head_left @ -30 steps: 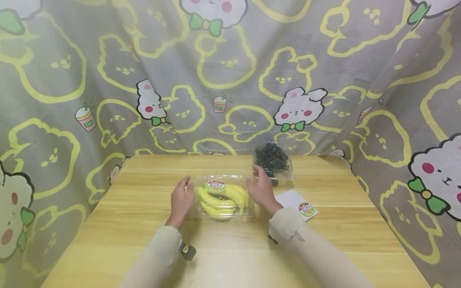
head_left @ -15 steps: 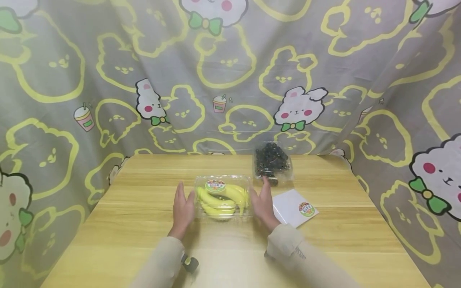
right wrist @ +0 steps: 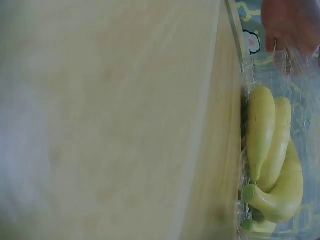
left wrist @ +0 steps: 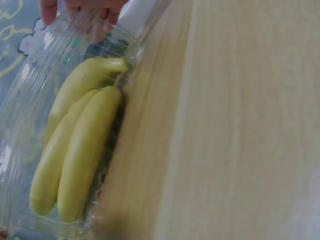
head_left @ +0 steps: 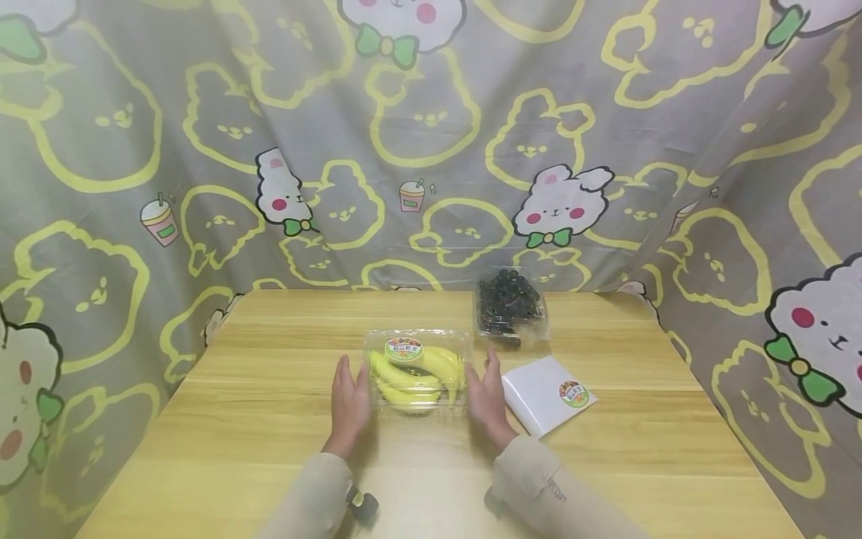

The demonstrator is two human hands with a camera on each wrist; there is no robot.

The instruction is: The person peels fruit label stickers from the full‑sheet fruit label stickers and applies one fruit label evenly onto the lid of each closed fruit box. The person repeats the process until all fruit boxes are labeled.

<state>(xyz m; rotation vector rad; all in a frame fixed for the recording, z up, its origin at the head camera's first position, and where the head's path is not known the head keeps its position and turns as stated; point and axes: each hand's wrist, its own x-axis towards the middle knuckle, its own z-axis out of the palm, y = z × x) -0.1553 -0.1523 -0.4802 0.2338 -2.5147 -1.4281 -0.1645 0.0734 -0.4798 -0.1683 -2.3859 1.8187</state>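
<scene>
A clear plastic fruit box (head_left: 419, 335) holding several yellow bananas (head_left: 411, 391) stands on the table, with a round colourful sticker (head_left: 403, 349) on its top. Along its left side lies my left hand (head_left: 350, 412), fingers extended forward. My right hand (head_left: 489, 404) is at the opposite side, its fingers also extended. Both hands are at the box's ends; firm contact is hard to tell. In the left wrist view, the bananas (left wrist: 82, 145) show through the plastic, with the right hand's fingers (left wrist: 107, 15) at the far end. The right wrist view shows the left hand (right wrist: 292, 25) likewise.
Behind and right stands another clear box with dark grapes (head_left: 509, 299). A white square sheet (head_left: 542, 393) bearing a similar round sticker (head_left: 573, 394) lies right of my right hand. A patterned curtain (head_left: 431, 150) surrounds the wooden table (head_left: 269, 389).
Both hands have slid back toward me along the box's sides; the right one has moved away from the grape box and uncovered more of the white sheet. The banana box stays in place.
</scene>
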